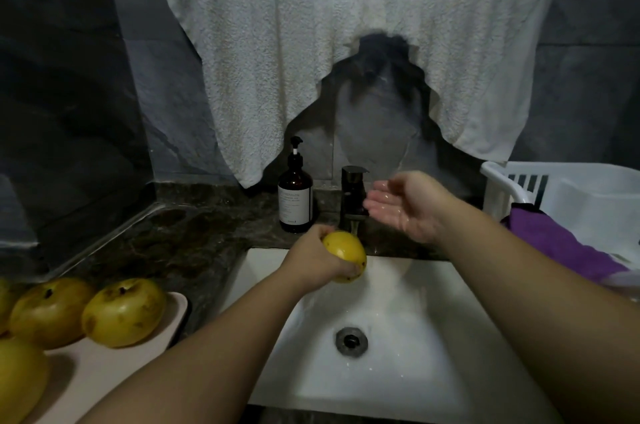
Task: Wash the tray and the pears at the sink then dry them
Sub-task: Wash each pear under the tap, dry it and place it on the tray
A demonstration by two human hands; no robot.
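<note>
My left hand [313, 255] grips a yellow pear [346, 255] over the white sink [433, 337], right under the dark faucet's spout [353, 196]. My right hand [407, 205] is wet and held open, palm up, just right of the faucet. A pale pink tray [114, 364] lies on the dark counter at the lower left. On it sit several yellow pears with brown spots: one [124, 311] nearest the sink, another [50, 311] left of it, and one [19, 382] at the frame's edge.
A brown pump bottle [295, 196] stands left of the faucet. A white basket [568, 195] with a purple cloth [561, 243] draped over its edge sits at the right. A white towel [311, 42] hangs over the mirror behind the sink. The drain [351, 340] is in the basin's middle.
</note>
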